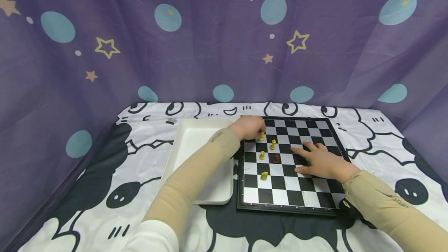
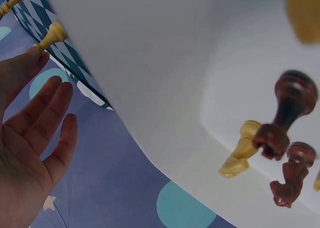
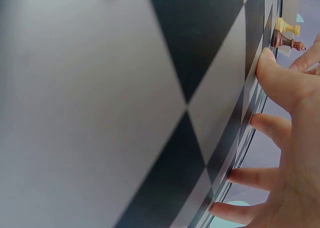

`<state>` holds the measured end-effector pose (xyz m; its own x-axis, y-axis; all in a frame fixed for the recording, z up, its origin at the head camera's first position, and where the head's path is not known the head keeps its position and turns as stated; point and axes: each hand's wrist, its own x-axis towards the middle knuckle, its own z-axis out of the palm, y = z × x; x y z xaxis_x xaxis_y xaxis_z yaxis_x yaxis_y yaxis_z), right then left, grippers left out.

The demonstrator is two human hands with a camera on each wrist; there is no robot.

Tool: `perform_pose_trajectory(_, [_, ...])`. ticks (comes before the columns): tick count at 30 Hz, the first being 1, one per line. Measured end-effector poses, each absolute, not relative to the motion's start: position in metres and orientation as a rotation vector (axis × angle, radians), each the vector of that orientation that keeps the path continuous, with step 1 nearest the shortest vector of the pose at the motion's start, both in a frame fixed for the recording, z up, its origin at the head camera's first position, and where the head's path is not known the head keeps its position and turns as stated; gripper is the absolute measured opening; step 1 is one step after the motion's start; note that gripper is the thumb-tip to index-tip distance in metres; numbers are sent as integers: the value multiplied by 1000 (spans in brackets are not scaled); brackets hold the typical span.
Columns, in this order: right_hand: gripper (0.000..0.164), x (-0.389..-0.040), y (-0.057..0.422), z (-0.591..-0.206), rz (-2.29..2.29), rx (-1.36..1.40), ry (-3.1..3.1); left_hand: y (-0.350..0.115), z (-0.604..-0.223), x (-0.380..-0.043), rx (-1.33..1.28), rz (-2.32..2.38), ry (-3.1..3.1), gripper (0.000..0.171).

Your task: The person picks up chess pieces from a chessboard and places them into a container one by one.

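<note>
In the head view my left hand point(image 1: 249, 126) is at the far left corner of the chessboard point(image 1: 293, 194). Thumb and finger pinch the top of a yellow chess piece point(image 2: 52, 35), which stands at the board's surface. Nearer to me on the board are a second yellow chess piece point(image 1: 272, 145), a third yellow piece point(image 1: 262, 155), a yellow knight point(image 1: 264, 175) and a dark brown piece point(image 1: 276, 159). My right hand point(image 1: 322, 161) lies over the board's right half with fingers spread, fingertips right at the squares, holding nothing.
Left of the board stands a white tray point(image 1: 185, 135), partly covered by my left forearm. Inside it lie several pieces, among them a brown knight point(image 2: 290, 175) and a yellow knight point(image 2: 241, 150). A cartoon-print cloth point(image 1: 140, 189) lies underneath; a purple curtain point(image 1: 210, 49) hangs behind.
</note>
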<state>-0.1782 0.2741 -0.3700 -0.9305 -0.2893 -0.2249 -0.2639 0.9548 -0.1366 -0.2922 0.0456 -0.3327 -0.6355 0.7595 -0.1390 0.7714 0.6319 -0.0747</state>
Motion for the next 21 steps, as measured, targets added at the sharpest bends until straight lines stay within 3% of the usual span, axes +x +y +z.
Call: perform_pose_trajectory(21, [81, -178, 273, -369, -159, -412, 2858, 33, -332, -289, 1320, -148, 2782, 21])
